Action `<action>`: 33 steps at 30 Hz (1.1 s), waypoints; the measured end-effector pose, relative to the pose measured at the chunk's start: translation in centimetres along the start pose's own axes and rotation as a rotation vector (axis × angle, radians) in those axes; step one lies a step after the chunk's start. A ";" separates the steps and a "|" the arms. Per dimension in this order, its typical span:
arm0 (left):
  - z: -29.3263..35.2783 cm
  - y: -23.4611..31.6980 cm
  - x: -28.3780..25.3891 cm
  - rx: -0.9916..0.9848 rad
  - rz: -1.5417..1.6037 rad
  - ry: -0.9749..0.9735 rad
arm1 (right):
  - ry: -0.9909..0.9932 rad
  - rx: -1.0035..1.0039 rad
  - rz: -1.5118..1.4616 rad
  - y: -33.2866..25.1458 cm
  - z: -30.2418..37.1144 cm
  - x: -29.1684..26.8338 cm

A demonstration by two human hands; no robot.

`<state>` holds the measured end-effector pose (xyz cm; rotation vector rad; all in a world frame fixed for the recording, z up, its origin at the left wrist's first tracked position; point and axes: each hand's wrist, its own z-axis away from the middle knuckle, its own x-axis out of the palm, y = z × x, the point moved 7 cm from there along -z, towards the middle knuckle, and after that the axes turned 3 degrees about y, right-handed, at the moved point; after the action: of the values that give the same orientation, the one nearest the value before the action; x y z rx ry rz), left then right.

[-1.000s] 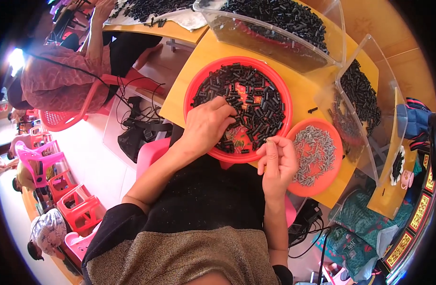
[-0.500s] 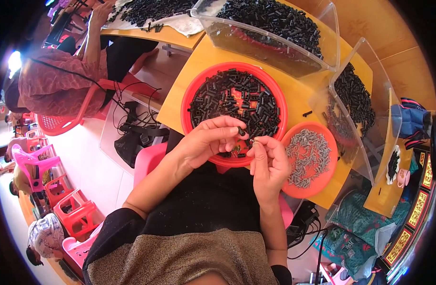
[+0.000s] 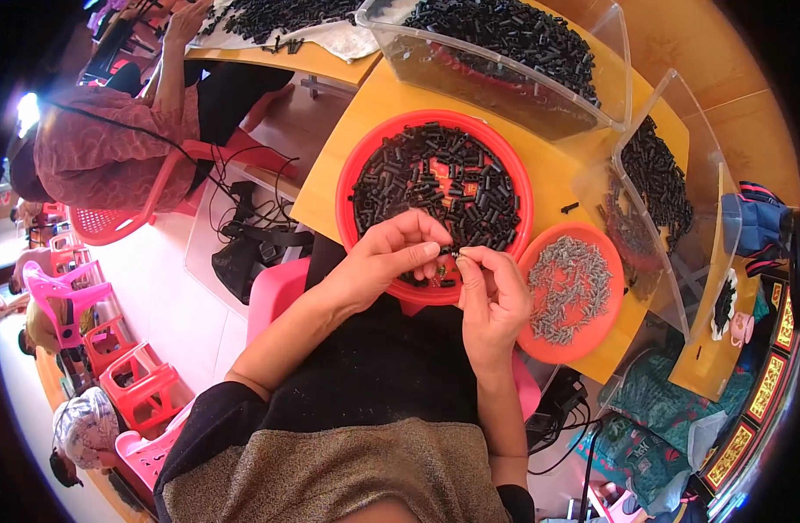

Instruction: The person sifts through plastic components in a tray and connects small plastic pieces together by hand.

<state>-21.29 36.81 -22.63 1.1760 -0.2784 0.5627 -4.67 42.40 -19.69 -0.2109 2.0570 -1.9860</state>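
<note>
Over the near part of a round red basin, my left hand is closed in a pinch on a small black plastic piece. Against that piece's right end, my right hand is also pinched; whatever it grips is too small and covered to make out. Many short black tubular parts fill the basin, and a patch of its patterned bottom shows between them. Close to my right hand stands an orange-red plate with a heap of small silvery metal pieces.
Clear plastic bins of black parts stand at the back and right of the yellow table. One loose black part lies beside the basin. To the left, a co-worker sits on a red chair. Bags fill the lower right.
My two hands have come closer together, and the gap between the black piece and my right fingertips has closed. The view has shifted slightly.
</note>
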 end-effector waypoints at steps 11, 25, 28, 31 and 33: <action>2.4 -0.4 -1.3 -0.003 -0.111 0.054 | -0.066 -0.182 0.181 -0.6 1.0 1.1; 4.6 -2.5 -2.7 -0.065 -0.029 0.043 | -0.246 0.301 -0.154 1.8 1.6 2.0; 4.4 -2.2 -2.9 -0.067 0.053 0.059 | -0.113 -0.074 0.256 0.5 -0.7 1.0; 4.4 -2.4 -3.3 -0.072 0.086 0.061 | -0.034 -0.282 0.590 -0.8 -1.8 1.6; 4.4 -2.2 -3.2 -0.081 0.119 0.067 | -0.067 -0.325 0.682 -0.7 -1.9 2.4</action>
<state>-22.35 31.27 -24.27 1.0652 -0.3124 0.6882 -7.61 43.52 -19.14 0.3206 2.0266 -1.2254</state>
